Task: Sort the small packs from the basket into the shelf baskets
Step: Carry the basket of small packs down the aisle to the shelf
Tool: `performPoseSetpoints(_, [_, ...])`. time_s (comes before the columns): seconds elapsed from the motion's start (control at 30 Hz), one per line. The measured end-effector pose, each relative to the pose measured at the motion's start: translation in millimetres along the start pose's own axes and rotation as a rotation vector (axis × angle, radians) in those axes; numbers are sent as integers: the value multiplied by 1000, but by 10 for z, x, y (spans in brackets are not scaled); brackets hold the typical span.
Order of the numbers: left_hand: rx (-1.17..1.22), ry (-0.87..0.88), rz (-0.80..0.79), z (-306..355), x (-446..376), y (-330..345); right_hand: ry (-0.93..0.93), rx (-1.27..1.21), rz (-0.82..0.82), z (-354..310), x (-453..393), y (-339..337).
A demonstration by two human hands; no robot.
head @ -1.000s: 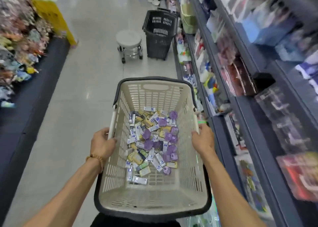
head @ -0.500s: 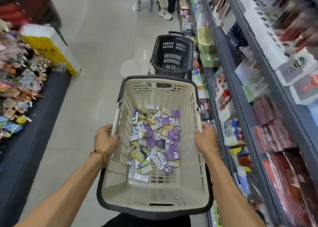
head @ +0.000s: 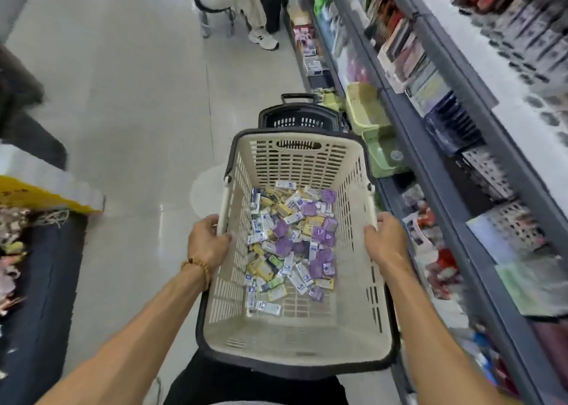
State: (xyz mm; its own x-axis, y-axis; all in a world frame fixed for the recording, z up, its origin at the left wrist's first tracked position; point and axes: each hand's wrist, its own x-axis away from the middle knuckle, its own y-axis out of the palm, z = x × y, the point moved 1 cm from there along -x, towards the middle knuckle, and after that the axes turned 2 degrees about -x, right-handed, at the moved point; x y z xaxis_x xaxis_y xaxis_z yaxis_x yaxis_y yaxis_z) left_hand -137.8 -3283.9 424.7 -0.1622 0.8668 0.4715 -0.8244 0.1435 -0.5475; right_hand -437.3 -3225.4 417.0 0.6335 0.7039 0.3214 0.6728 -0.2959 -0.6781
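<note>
Head view, both hands (head: 209,245) (head: 385,242) gripping basket (head: 295,337) rims, shelf goods (head: 455,122) blurred

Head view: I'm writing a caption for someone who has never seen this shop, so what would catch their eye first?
First, the cream basket at centre, gripped on its side rims by the left hand and right hand, with a heap of purple, yellow and white small packs on its floor. Next, the green shelf baskets on the right-hand shelving, and the black basket just beyond.
</note>
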Motion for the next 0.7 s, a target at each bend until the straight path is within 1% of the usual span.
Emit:
performPoseSetpoints(0.17, [-74, 48, -78, 709, -1310, 6, 115, -74, 53, -575, -928, 433])
performPoseSetpoints(0.33, [-106, 41, -115, 1321, -2386, 228, 157, -80, 63, -975, -1935, 737])
performPoseSetpoints(0.5, [-91, 14, -131, 1699, -3464, 778, 180, -61, 29, -1103, -3144, 1123])
performPoseSetpoints(0.7, [-43, -60, -141, 1846, -4467, 1420, 231, -20, 39, -1048, -4263, 1567])
